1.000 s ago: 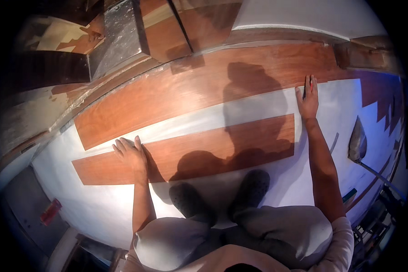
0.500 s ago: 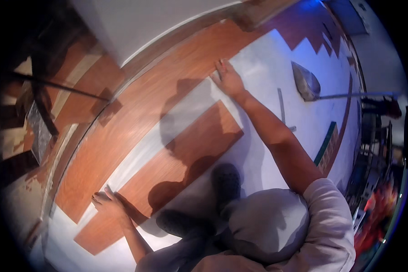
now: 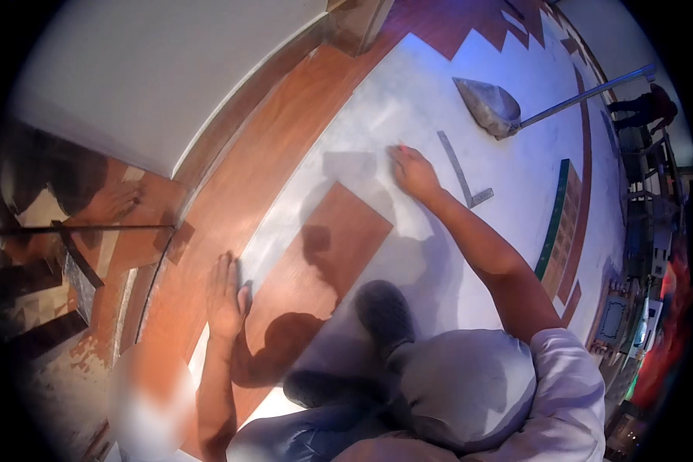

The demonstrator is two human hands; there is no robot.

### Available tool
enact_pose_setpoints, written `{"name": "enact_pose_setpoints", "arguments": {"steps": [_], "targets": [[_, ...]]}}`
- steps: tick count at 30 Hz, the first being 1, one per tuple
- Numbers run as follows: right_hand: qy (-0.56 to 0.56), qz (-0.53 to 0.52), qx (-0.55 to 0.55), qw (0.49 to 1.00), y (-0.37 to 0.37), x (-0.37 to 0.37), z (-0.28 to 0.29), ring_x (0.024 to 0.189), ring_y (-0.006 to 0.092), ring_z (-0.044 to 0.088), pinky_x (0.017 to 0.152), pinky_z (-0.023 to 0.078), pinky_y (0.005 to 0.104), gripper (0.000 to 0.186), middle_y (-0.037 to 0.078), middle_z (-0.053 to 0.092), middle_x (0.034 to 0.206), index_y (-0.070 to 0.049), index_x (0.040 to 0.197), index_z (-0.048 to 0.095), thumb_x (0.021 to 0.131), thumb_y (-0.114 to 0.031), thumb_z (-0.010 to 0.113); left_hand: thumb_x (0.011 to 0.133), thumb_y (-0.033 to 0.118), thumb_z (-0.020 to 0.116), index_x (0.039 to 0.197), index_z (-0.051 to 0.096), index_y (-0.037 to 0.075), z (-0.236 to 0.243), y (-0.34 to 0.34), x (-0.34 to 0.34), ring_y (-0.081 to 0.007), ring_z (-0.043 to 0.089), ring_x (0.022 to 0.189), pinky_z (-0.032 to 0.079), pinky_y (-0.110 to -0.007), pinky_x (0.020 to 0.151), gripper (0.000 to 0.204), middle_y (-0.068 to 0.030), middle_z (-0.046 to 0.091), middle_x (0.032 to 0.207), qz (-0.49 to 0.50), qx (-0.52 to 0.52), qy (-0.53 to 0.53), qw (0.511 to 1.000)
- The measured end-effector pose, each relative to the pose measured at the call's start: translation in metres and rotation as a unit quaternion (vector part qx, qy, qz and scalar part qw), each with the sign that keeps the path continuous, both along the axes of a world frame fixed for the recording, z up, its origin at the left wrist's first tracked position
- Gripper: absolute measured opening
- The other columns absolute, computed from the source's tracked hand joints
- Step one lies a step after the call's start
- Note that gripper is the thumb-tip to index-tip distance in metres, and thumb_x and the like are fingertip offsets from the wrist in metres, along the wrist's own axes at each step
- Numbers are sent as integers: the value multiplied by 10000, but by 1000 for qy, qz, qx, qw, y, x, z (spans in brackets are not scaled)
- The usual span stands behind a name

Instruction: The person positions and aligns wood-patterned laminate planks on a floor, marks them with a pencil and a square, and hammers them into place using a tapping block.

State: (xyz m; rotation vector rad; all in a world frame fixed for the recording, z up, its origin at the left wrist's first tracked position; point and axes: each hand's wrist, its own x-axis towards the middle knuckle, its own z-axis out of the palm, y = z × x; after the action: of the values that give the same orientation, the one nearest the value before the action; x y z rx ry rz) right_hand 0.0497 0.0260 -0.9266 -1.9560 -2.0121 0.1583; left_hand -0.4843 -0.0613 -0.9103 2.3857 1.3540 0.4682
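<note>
Since the earlier frame the right hand [image 3: 413,173] has come off the long laid board [image 3: 246,185] and over the pale floor [image 3: 408,92], and the left hand [image 3: 225,296] has shifted along the gap. From where I stand, the left hand is flat, fingers extended and grouped, thumb apart, grasping nothing, against the long board's edge. The right hand is partly curled; whether it grips anything I cannot tell. Between and below them lies the loose reddish-brown plank [image 3: 308,277], on the pale floor beside the long board, a narrow strip apart. A dark shoe [image 3: 385,312] stands beside it. Farther right: a metal square [image 3: 456,162], a long-handled grey scoop [image 3: 487,108] and a green-edged pack [image 3: 558,223].
</note>
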Motion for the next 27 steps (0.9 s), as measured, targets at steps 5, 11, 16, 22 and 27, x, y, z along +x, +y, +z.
{"name": "enact_pose_setpoints", "arguments": {"steps": [5, 11, 16, 22, 27], "targets": [[-4, -104, 49, 993, 11, 54, -21, 1012, 386, 651, 885, 549, 477, 344, 193, 684, 1061, -59, 1234, 691, 899, -59, 615, 945, 176, 658, 1487, 471, -16, 21, 108, 81, -402, 393, 1472, 303, -485, 1243, 604, -197, 435, 1587, -157, -14, 66, 985], [41, -137, 113, 983, 65, 49, -56, 972, 384, 606, 853, 520, 467, 335, 187, 636, 1048, -37, 1211, 691, 881, -31, 628, 965, 193, 656, 1502, 459, -13, -23, 220, 190, -390, 367, 1491, 293, -474, 1248, 608, -196, 411, 1605, -159, 3, 58, 986], [83, -145, 107, 980, 69, 48, -58, 939, 412, 609, 869, 511, 488, 301, 207, 637, 995, -15, 1170, 688, 880, 0, 610, 1016, 253, 606, 1529, 432, -10, -67, 310, 280, -393, 329, 1513, 286, -478, 1247, 602, -212, 369, 1629, -105, 28, 44, 993], [87, -158, 58, 982, 66, 55, -69, 878, 400, 581, 767, 491, 478, 360, 196, 588, 927, -39, 1171, 691, 816, -12, 635, 1024, 235, 582, 1541, 428, -13, -78, 367, 345, -403, 347, 1504, 295, -478, 1240, 594, -228, 388, 1617, -91, 17, 14, 996], [122, -141, 109, 976, 78, 63, -61, 837, 364, 566, 744, 479, 486, 336, 184, 580, 898, -27, 1126, 684, 791, -43, 670, 1011, 178, 564, 1522, 465, 4, -64, 381, 351, -417, 429, 1449, 347, -480, 1210, 548, -241, 445, 1576, -109, 45, 9, 993]]}}
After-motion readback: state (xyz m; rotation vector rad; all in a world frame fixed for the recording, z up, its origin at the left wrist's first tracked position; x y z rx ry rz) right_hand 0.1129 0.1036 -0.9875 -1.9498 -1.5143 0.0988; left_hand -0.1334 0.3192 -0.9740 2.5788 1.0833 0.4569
